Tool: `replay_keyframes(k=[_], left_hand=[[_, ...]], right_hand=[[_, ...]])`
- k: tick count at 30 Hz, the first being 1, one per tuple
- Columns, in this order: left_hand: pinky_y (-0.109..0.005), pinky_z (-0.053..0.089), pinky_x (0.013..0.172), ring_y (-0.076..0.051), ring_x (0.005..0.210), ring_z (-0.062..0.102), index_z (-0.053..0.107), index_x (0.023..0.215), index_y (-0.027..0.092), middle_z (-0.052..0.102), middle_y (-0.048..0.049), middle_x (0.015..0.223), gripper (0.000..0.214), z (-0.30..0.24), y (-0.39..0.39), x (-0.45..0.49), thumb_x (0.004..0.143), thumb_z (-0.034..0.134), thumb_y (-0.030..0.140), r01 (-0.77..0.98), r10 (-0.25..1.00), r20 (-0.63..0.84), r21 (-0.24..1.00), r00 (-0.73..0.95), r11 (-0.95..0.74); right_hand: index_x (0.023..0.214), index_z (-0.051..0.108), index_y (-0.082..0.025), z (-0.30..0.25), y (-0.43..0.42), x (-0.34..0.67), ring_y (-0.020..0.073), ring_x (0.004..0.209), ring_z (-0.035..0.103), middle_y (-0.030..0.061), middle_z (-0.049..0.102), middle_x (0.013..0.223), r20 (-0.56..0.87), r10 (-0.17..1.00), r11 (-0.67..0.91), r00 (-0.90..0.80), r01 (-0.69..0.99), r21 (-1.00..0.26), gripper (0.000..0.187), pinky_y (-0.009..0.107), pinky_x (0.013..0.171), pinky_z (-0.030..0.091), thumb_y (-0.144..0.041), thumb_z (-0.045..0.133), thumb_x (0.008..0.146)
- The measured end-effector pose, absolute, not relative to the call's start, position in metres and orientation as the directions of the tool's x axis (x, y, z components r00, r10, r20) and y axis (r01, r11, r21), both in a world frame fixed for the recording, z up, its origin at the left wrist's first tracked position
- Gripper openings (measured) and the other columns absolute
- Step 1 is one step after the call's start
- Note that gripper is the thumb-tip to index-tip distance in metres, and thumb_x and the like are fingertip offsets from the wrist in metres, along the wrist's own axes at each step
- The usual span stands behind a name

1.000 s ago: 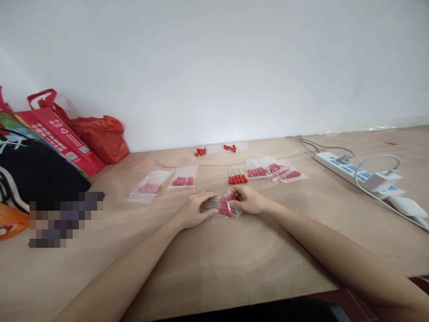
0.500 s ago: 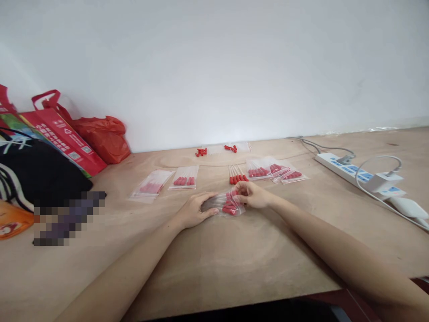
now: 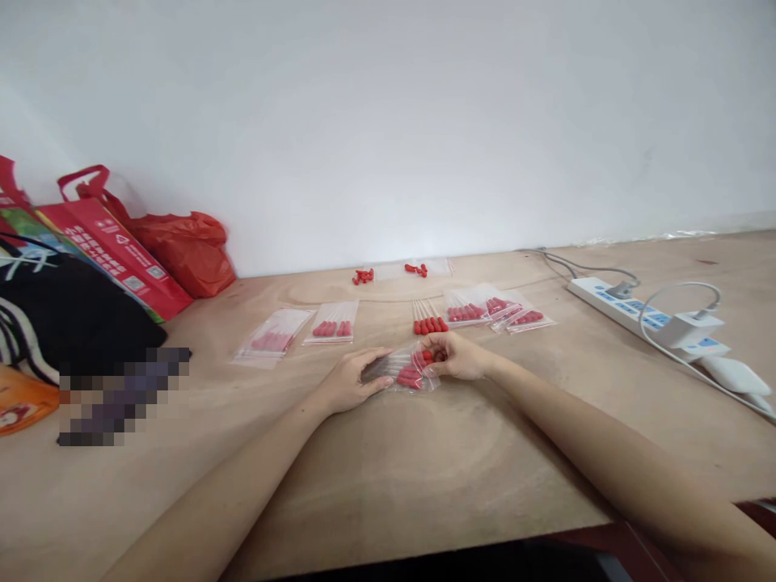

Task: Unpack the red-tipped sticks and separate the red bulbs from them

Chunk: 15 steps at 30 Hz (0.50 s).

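Note:
In front of me lies a clear plastic bag (image 3: 410,378) with several red-handled thin rods in it, their handles at its right end. My left hand (image 3: 357,378) grips the bag's left side between thumb and fingers. At the right end, my right hand (image 3: 456,356) is closed on a red handle (image 3: 428,356) at the bag's mouth; its fingertips are partly hidden. Just beyond the hands, several loose red-handled rods (image 3: 430,325) lie in a row, handles toward me and thin pale shafts pointing away.
Filled bags lie at the left (image 3: 331,322), farther left (image 3: 272,339) and at the right (image 3: 466,305). Loose red pieces (image 3: 363,276) are near the wall. A power strip (image 3: 643,315) with plugs and cables stands right; a red shopping bag (image 3: 115,250) and black bag (image 3: 78,315) stand left.
My right hand has shifted slightly to the right at the bag's mouth, and the red handle in its fingers now shows more clearly. My left hand stays on the bag.

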<state>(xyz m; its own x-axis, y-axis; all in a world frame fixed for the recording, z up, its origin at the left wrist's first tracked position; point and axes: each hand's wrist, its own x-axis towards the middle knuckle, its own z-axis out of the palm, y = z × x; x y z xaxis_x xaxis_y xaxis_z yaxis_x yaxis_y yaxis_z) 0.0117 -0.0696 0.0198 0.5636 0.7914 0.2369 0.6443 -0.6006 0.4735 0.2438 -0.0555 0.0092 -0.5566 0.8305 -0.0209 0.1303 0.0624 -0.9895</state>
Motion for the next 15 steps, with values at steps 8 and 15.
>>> replay_keyframes(k=[8, 15], left_hand=[[-0.033, 0.043, 0.088, -0.02, 0.103, 0.054, 0.051, 0.115, 0.017, 0.057, -0.0071, 0.116, 0.046, 0.022, -0.07, 0.011, 0.075, 0.056, 0.04, 0.646, 0.797, 0.193, 0.492, 0.572, -0.584], [-0.031, 0.043, 0.087, -0.019, 0.102, 0.055, 0.051, 0.115, 0.018, 0.057, -0.0062, 0.115, 0.046, 0.021, -0.07, 0.011, 0.075, 0.055, 0.04, 0.644, 0.795, 0.191, 0.494, 0.575, -0.584]], right_hand=[[0.089, 0.051, -0.015, 0.015, -0.05, 0.26, 0.0047, 0.048, 0.044, -0.0061, 0.053, 0.061, -0.114, 0.842, -0.017, -0.527, 0.185, -0.983, 0.041, 0.018, 0.044, 0.032, -0.031, 0.072, 0.057], [0.084, 0.056, -0.014, 0.013, -0.054, 0.249, 0.0056, 0.055, 0.047, -0.0058, 0.054, 0.063, -0.042, 0.834, 0.047, -0.551, 0.147, -0.988, 0.043, 0.02, 0.054, 0.037, -0.023, 0.078, 0.047]])
